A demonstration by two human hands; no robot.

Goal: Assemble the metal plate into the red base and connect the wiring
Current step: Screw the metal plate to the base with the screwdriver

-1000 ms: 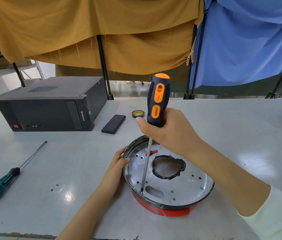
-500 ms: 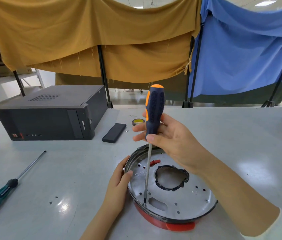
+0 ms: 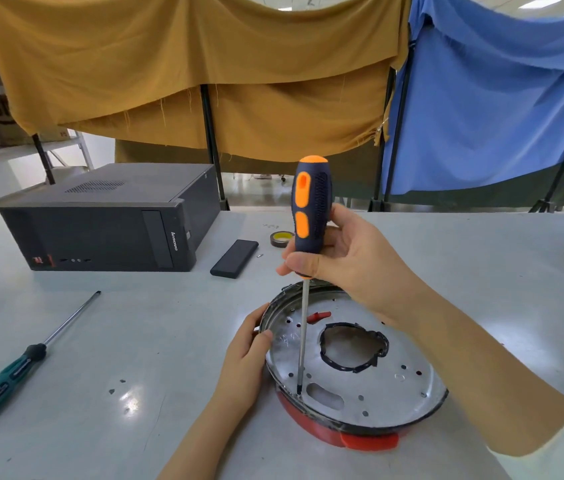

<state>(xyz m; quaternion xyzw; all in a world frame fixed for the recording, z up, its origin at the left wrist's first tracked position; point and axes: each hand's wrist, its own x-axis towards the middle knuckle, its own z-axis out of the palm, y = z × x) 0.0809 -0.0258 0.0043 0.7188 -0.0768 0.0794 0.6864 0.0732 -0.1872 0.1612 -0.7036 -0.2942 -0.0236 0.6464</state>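
Since the earlier frames, the grip on the orange-and-black screwdriver (image 3: 309, 216) has been shifted: where the handle was wrapped in a full fist, it is now pinched low between thumb and fingertips by the right hand (image 3: 346, 261), as is done between turns. Its tip has been kept in the same spot, and the plate and base have not been moved on the desk.

The metal plate (image 3: 353, 375) is seen already seated inside the red base (image 3: 311, 429), which lies toward the near edge of the desk (image 3: 135, 341), right of its middle. The screwdriver is held nearly upright, its tip set at a hole close to the plate's near-left rim, just beside an oblong slot. The plate's left rim is gripped by the left hand (image 3: 247, 355), thumb over the edge and fingers curled behind it, so the assembly is steadied.

The task is judged to be partly done: the plate has been fitted, and a screw is apparently being driven, though the screw itself cannot be made out. Several other holes around the plate look unfilled, so more fastening is probably left. No wiring is visible apart from a small red tab (image 3: 320, 316) showing through the plate, and the connecting step is judged not yet begun.

A green-handled screwdriver (image 3: 13, 372) lies unused toward the left edge, and a computer case (image 3: 100, 220), a dark flat block (image 3: 234, 258) and a roll of tape (image 3: 280, 238) lie toward the far edge.
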